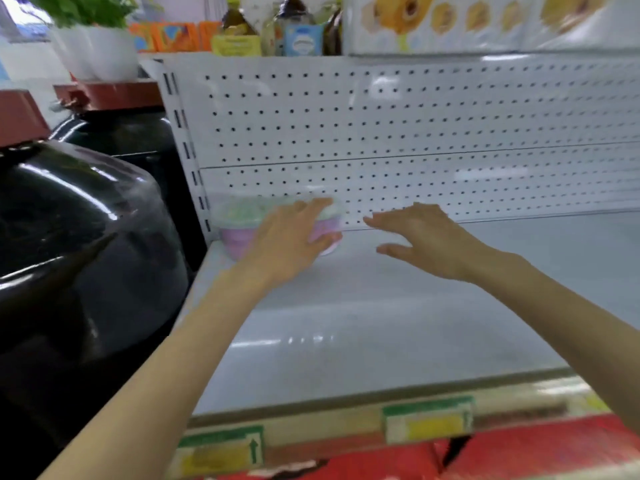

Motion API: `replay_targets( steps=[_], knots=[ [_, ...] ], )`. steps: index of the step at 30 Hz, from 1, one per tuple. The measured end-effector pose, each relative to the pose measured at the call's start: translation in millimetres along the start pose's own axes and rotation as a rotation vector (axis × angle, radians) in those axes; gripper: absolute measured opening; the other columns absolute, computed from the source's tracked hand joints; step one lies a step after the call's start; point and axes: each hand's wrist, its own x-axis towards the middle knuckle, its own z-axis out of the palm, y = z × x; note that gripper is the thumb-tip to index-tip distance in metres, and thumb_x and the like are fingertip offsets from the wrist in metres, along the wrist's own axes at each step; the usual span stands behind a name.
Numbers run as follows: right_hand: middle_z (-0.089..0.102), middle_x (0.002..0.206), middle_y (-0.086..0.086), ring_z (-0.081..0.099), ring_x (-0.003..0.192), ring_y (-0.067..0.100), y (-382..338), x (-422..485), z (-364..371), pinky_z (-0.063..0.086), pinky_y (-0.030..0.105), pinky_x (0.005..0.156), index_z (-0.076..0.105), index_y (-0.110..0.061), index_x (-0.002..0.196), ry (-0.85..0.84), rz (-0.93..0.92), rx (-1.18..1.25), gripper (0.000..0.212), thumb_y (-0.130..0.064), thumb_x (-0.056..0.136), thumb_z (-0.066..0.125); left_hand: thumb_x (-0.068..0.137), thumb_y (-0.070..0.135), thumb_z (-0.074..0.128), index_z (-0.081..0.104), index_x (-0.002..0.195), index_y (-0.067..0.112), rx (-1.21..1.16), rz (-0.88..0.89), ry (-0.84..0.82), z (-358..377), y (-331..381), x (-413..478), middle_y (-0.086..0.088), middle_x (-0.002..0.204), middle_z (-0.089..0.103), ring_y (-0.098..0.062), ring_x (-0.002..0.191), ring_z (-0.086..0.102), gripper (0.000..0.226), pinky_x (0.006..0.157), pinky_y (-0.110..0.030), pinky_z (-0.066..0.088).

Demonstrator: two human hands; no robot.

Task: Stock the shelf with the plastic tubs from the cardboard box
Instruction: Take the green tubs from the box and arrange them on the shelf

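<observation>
Nearest us, price labels (pixel 427 422) on the shelf (pixel 381 306) front lip. Farther in, our left hand (pixel 287 237) grasps the plastic tub (pixel 239 233), fingers over the lid and thumb on its lilac wall. Tub upright, lid up, axis vertical, at the shelf's back left corner. Contents under the clear lid pale green-white, too blurred to name. Right hand (pixel 426 237) just right of those fingers, spread, holding nothing. Beyond the fingertips, pegboard panel (pixel 381 126).
</observation>
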Motion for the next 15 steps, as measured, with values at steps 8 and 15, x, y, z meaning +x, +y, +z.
replay_targets(
  steps=[8, 15],
  knots=[
    [0.042, 0.146, -0.002, 0.048, 0.126, 0.024, 101.6, -233.8, -57.2, 0.034, 0.038, 0.105, 0.046, -0.03, 0.137, -0.126, 0.229, -0.3, 0.045, -0.041, 0.094, 0.048, 0.086, 0.057, 0.048, 0.041, 0.136, 0.032, -0.054, 0.288, -0.037, 89.2, 209.9, -41.1, 0.005, 0.135, 0.05, -0.018, 0.123, 0.043, 0.056, 0.098, -0.03, 0.032],
    [0.067, 0.115, 0.013, 0.068, 0.09, 0.035, 164.0, -479.4, -69.0, 0.053, 0.044, 0.072, 0.066, -0.016, 0.115, -0.134, 0.606, -0.39, 0.04, -0.029, 0.077, 0.072, 0.073, 0.051, 0.053, 0.063, 0.114, 0.021, -0.044, 0.587, -0.189, 224.3, 390.0, -96.1, -0.004, 0.112, 0.067, -0.028, 0.102, 0.061, 0.052, 0.088, -0.04, 0.047]
  ],
)
